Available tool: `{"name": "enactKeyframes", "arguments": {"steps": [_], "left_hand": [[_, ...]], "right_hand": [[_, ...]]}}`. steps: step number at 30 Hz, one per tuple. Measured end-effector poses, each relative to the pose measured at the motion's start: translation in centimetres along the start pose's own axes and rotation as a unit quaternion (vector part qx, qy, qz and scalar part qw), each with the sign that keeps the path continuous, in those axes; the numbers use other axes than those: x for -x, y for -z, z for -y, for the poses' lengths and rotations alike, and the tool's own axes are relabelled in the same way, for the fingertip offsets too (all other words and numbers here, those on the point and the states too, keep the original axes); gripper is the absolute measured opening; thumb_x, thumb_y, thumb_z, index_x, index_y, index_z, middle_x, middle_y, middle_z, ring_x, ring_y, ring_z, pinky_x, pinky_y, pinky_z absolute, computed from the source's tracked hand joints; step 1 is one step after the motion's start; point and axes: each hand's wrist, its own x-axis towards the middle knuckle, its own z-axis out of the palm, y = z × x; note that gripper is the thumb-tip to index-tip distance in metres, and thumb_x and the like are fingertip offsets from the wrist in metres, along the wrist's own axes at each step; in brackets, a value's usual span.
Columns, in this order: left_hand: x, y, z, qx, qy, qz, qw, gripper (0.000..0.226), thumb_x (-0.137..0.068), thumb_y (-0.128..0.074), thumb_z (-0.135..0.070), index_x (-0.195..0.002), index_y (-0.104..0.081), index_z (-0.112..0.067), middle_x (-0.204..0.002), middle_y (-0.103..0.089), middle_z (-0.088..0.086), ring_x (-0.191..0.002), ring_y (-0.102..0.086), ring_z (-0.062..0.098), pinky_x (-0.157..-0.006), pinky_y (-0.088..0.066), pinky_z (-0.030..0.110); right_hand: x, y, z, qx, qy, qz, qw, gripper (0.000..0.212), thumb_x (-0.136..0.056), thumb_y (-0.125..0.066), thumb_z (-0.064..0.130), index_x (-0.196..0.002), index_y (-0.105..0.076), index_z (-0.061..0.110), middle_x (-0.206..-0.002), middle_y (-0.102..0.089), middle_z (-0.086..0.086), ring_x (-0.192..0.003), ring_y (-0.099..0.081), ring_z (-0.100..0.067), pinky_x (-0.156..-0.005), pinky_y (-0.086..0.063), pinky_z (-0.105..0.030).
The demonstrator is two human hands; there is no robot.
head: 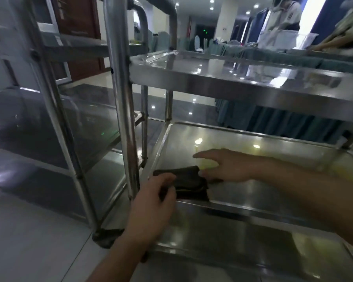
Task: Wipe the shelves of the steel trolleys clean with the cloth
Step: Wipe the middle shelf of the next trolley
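Note:
A steel trolley stands in front of me with a top shelf point(243, 82), a middle shelf point(253, 188) and a bottom shelf point(222, 247). A dark folded cloth point(189, 185) lies at the near left corner of the middle shelf. My left hand point(153, 208) grips the cloth's left edge with curled fingers. My right hand point(224, 166) reaches in over the middle shelf with fingers straight, its lower fingers touching the cloth's right side.
A second steel trolley point(73, 123) stands close on the left, its upright post point(120, 94) beside the cloth. A person point(283, 19) stands at draped tables point(273, 55) at the back right. The floor is glossy tile.

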Motion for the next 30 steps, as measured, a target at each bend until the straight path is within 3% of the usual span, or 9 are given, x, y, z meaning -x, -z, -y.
{"name": "enactKeyframes", "arguments": {"steps": [2, 4, 5, 7, 13, 17, 23, 27, 30], "left_hand": [[-0.4, -0.8, 0.5, -0.147, 0.007, 0.073, 0.986, 0.031, -0.093, -0.059, -0.033, -0.123, -0.060, -0.044, -0.121, -0.062, -0.024, -0.116, -0.057, 0.002, -0.099, -0.042, 0.017], [-0.9, -2.0, 0.6, -0.326, 0.016, 0.109, 0.939, 0.046, -0.096, -0.042, -0.051, -0.140, -0.048, -0.038, -0.144, -0.049, -0.011, -0.139, -0.037, 0.021, -0.118, -0.022, 0.043], [-1.1, -2.8, 0.5, -0.377, 0.020, 0.118, 0.918, 0.052, -0.096, -0.033, -0.056, -0.144, -0.041, -0.038, -0.151, -0.042, -0.007, -0.143, -0.029, 0.025, -0.119, -0.013, 0.048], [-1.8, -4.4, 0.2, -0.399, 0.028, 0.147, 0.905, 0.060, -0.094, -0.022, -0.061, -0.149, -0.031, -0.039, -0.157, -0.035, -0.002, -0.145, -0.024, 0.028, -0.118, -0.010, 0.050], [-4.1, -7.1, 0.8, -0.426, 0.130, 0.267, 0.854, 0.075, -0.087, -0.018, -0.078, -0.153, -0.006, -0.046, -0.166, -0.006, 0.001, -0.150, 0.000, 0.039, -0.112, 0.001, 0.069], [-4.5, -6.0, 2.8, -0.450, 0.115, 0.282, 0.840, 0.071, -0.087, -0.014, -0.080, -0.150, 0.005, -0.053, -0.165, 0.012, -0.006, -0.149, 0.019, 0.032, -0.111, 0.014, 0.066], [-4.8, -4.2, 4.1, -0.447, 0.086, 0.305, 0.837, 0.080, -0.080, -0.020, -0.089, -0.147, 0.010, -0.058, -0.163, 0.019, -0.010, -0.148, 0.024, 0.025, -0.114, 0.016, 0.058], [-3.9, -2.7, 3.3, -0.471, 0.051, 0.311, 0.824, 0.085, -0.075, -0.020, -0.093, -0.147, 0.010, -0.059, -0.165, 0.011, -0.011, -0.151, 0.010, 0.024, -0.118, 0.002, 0.054], [-3.0, -1.0, 1.9, -0.524, -0.002, 0.310, 0.793, 0.087, -0.083, -0.042, -0.080, -0.150, 0.007, -0.055, -0.166, -0.002, -0.009, -0.147, -0.013, 0.028, -0.116, -0.018, 0.049]], "right_hand": [[1.5, -0.6, -2.0, 0.003, -0.060, -0.030, 0.998, 0.062, -0.091, -0.052, 0.062, -0.147, -0.032, 0.044, -0.158, -0.029, 0.010, -0.143, -0.028, -0.018, -0.115, -0.027, -0.042], [2.5, -3.3, -3.7, 0.019, -0.101, -0.066, 0.992, 0.059, -0.093, -0.045, 0.063, -0.147, -0.033, 0.043, -0.158, -0.027, 0.011, -0.144, -0.025, -0.019, -0.114, -0.025, -0.047], [2.9, -4.8, -4.5, 0.020, -0.116, -0.094, 0.989, 0.056, -0.095, -0.043, 0.060, -0.147, -0.033, 0.042, -0.159, -0.026, 0.010, -0.145, -0.023, -0.018, -0.115, -0.024, -0.048], [3.0, -7.0, -5.6, -0.012, -0.139, -0.155, 0.978, 0.050, -0.099, -0.042, 0.051, -0.146, -0.036, 0.039, -0.160, -0.025, 0.007, -0.146, -0.019, -0.018, -0.116, -0.021, -0.047], [1.9, -8.2, -7.6, -0.037, -0.171, -0.223, 0.959, 0.048, -0.100, -0.040, 0.048, -0.146, -0.037, 0.037, -0.159, -0.026, 0.004, -0.147, -0.019, -0.020, -0.112, -0.022, -0.047], [0.5, -9.0, -8.9, 0.034, -0.173, -0.235, 0.956, 0.054, -0.100, -0.032, 0.052, -0.151, -0.026, 0.035, -0.162, -0.018, 0.002, -0.149, -0.011, -0.022, -0.114, -0.018, -0.050], [-0.7, -12.6, -9.3, 0.039, -0.167, -0.248, 0.953, 0.063, -0.096, -0.024, 0.062, -0.152, -0.019, 0.035, -0.164, -0.013, 0.002, -0.150, -0.006, -0.023, -0.115, -0.016, -0.053], [-0.8, -12.9, -9.2, 0.013, -0.164, -0.258, 0.952, 0.063, -0.095, -0.027, 0.063, -0.150, -0.024, 0.032, -0.162, -0.018, 0.000, -0.150, -0.008, -0.024, -0.114, -0.017, -0.054], [-0.8, -13.0, -9.1, 0.017, -0.160, -0.275, 0.948, 0.062, -0.095, -0.030, 0.061, -0.147, -0.031, 0.028, -0.159, -0.026, -0.002, -0.148, -0.015, -0.024, -0.113, -0.020, -0.052]]}}
